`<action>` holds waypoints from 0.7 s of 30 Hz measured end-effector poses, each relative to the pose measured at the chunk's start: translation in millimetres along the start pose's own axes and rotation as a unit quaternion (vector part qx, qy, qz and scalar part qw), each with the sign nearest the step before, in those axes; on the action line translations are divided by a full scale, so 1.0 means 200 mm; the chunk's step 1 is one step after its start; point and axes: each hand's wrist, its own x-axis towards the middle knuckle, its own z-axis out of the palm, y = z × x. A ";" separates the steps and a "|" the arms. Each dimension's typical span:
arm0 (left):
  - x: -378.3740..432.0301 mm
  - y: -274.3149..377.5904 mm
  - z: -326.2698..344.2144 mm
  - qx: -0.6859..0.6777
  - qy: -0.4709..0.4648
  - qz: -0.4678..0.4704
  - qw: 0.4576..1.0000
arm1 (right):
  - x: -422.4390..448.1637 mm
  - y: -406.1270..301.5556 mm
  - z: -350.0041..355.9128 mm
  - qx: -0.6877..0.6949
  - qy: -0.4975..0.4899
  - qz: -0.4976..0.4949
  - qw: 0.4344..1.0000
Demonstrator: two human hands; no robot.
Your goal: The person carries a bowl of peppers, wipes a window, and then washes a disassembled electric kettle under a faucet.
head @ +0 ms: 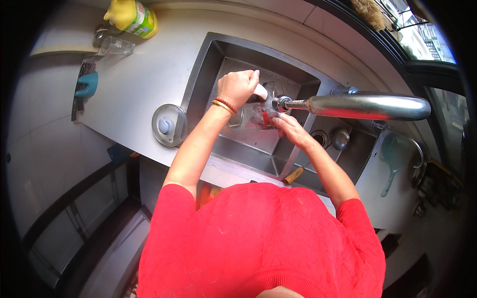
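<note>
My left hand (237, 87), with a red bead bracelet and a gold-coloured bangle at its wrist, is closed around a white curved handle (261, 91) over the stainless steel sink (285, 164). What the handle belongs to is mostly hidden. Below the faucet's spout, my right hand (291, 128) presses its fingers on a wet, see-through mesh-like piece with a red band (263, 116); its exact kind is unclear. Water falls from the metal gooseneck faucet (357, 106) between my two hands.
A glass pot lid (169, 126) lies by the sink's left rim. The smaller basin holds a ladle (340, 139); a wooden handle (294, 175) crosses its edge. Further off are a yellow jug (138, 18), a drinking glass (118, 46), a teal holder (87, 85) and a green scoop (391, 158).
</note>
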 end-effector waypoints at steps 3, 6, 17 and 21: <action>-0.07 0.05 0.07 0.003 -0.044 0.038 0.998 | 0.11 -0.01 0.05 0.153 0.125 0.023 0.980; -0.20 0.10 0.10 0.018 -0.035 0.134 0.990 | 0.23 0.02 -0.02 0.415 0.109 0.041 0.902; -0.02 0.03 -0.01 -0.121 0.081 -0.010 0.989 | 0.09 0.00 0.05 -0.003 0.116 -0.066 0.991; 0.08 -0.09 0.05 -0.155 -0.058 -0.105 0.981 | 0.05 -0.05 0.07 0.084 0.098 -0.015 0.991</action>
